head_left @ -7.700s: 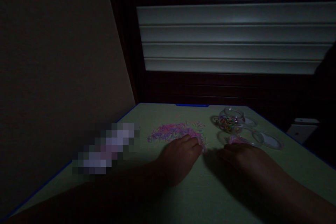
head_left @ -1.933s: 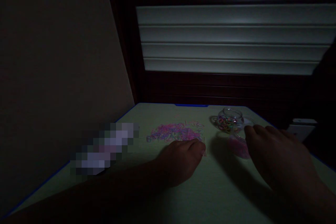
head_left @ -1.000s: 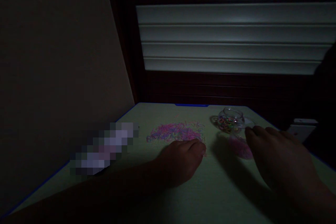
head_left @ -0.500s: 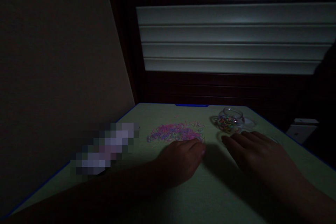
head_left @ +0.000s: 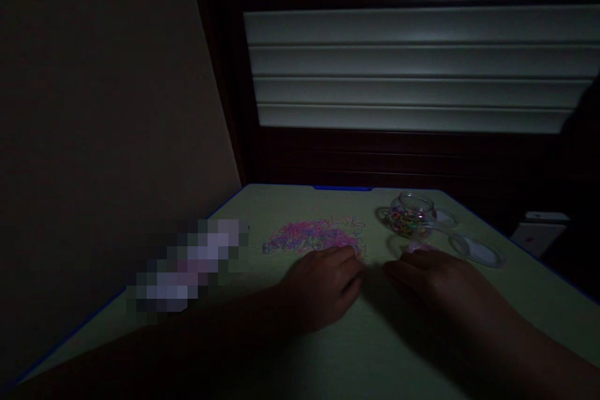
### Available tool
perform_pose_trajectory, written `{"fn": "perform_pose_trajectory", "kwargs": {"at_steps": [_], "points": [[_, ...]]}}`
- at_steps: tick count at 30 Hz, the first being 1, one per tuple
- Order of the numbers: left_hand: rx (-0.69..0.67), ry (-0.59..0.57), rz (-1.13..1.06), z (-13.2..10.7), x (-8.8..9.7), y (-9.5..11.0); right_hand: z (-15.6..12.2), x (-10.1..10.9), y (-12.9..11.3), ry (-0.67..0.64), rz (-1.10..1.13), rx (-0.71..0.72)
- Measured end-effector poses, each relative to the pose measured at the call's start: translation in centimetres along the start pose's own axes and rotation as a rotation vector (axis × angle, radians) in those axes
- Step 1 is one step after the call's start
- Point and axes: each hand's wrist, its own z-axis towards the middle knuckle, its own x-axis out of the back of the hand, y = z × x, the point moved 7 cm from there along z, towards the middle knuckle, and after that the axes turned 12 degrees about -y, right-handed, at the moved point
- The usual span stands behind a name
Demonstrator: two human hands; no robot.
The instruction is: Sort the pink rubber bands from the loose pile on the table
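The scene is very dark. My left hand [head_left: 323, 284] rests on the green table [head_left: 375, 350] with its fingers curled down at the near edge of a loose pile of pink and purple rubber bands [head_left: 312, 236]. What is under its fingertips is hidden. My right hand [head_left: 434, 275] lies low over the table. Its fingers are stretched out to the left and almost meet the left hand's fingertips. Just behind it is a clear jar with pink contents [head_left: 438, 242].
A small round clear jar of mixed coloured bands [head_left: 410, 215] stands at the back right. A clear lid [head_left: 485, 253] lies to its right. A blurred pale object [head_left: 187, 265] lies at the left. A wall stands to the left, and a slatted blind is behind the table.
My right hand came back from the pink jar and moved left and down to the table beside my left hand. The left hand stayed at the pile's edge.
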Motion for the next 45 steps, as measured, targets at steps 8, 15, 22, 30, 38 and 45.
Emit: {"fn": "perform_pose_trajectory", "kwargs": {"at_steps": [8,15,22,30,38,45], "points": [[-0.002,-0.021,0.0,0.14,-0.36,-0.13,0.07,-0.03,0.03,0.028,-0.002,-0.008],[-0.014,-0.078,0.071,0.24,-0.34,0.09,0.06,0.02,-0.07,0.007,-0.013,0.001],[-0.023,-0.088,0.055,0.29,-0.6,0.04,-0.15,0.06,-0.17,0.023,-0.027,0.001],[-0.023,-0.058,0.041,0.26,-0.75,-0.18,0.18,-0.68,0.15,0.007,-0.016,0.026],[-0.009,-0.059,0.03,0.23,-0.37,-0.06,0.0,-0.38,0.03,0.013,0.024,0.022],[0.029,-0.06,-0.004,0.14,-0.2,-0.21,0.16,-0.36,0.08,-0.013,0.036,0.003]]}}
